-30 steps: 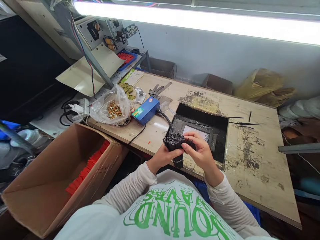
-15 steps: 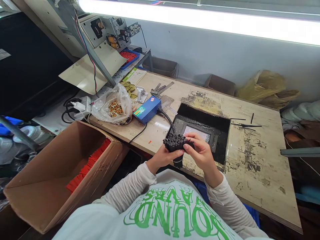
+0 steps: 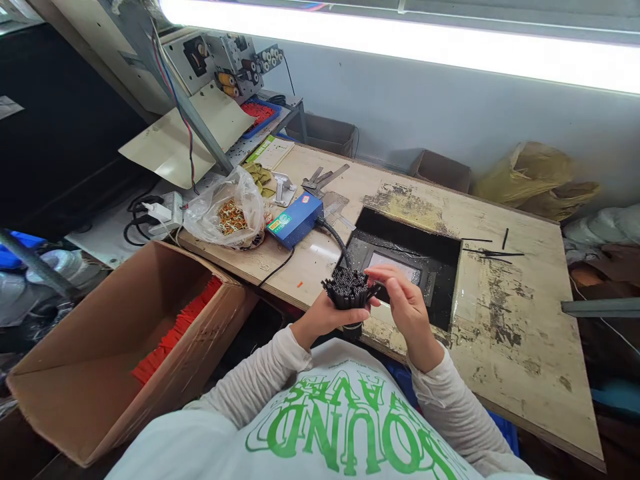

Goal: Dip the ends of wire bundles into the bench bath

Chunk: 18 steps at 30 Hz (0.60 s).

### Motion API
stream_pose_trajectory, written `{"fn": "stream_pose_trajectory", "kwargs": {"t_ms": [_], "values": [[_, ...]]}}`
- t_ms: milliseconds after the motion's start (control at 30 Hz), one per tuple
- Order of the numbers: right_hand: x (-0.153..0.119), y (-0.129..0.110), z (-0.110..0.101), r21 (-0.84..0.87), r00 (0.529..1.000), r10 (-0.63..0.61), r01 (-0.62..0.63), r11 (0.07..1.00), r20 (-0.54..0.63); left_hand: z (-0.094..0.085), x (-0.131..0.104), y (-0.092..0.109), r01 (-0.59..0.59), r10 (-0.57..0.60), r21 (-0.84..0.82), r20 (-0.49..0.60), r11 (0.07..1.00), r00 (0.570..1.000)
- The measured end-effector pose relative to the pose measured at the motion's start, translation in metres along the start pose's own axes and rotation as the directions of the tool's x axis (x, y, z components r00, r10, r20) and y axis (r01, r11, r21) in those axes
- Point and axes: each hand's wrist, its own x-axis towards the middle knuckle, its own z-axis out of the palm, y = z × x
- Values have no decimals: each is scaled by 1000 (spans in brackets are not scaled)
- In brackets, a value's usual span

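Observation:
My left hand (image 3: 327,315) is wrapped around a thick bundle of short black wires (image 3: 350,290). The bundle stands roughly upright with its shiny cut ends facing up, and they fan out a little. Lower down, a pale band circles it, partly hidden by my hand. My right hand (image 3: 406,303) is at the bundle's right edge, its fingers stretched out and apart. Its fingertips are against or very near the outermost wires; whether they touch I cannot tell. Just beyond both hands is a dark recess (image 3: 443,293) in the wooden table, with a light panel inside.
A blue box (image 3: 296,220) with a black cable sits left of the recess, beside a plastic bag of small metal parts (image 3: 231,215). Loose black wires (image 3: 503,253) lie on the table (image 3: 540,313) at right. A cardboard box (image 3: 75,400) with red pieces stands at lower left.
My right hand's fingers have loosened from a pinch at the bundle's edge and spread apart. The bundle has shifted slightly left, and its top ends are more fanned out.

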Motion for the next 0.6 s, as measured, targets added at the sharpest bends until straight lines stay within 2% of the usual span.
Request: {"fn": "stream_pose_trajectory", "kwargs": {"t_ms": [67,267,600], "values": [[3,-1,-1,-62,1000,-24,22,998,-21,-1,0,0,5,-5,5,-2,1000,1000],[9,-11,-2,-162,987,-160,161,974,17,0,1,1,40,-40,77,-4,996,999],[15,-21,-3,-308,992,-118,125,943,41,3,0,7,96,-96,165,-8,982,995]]}}
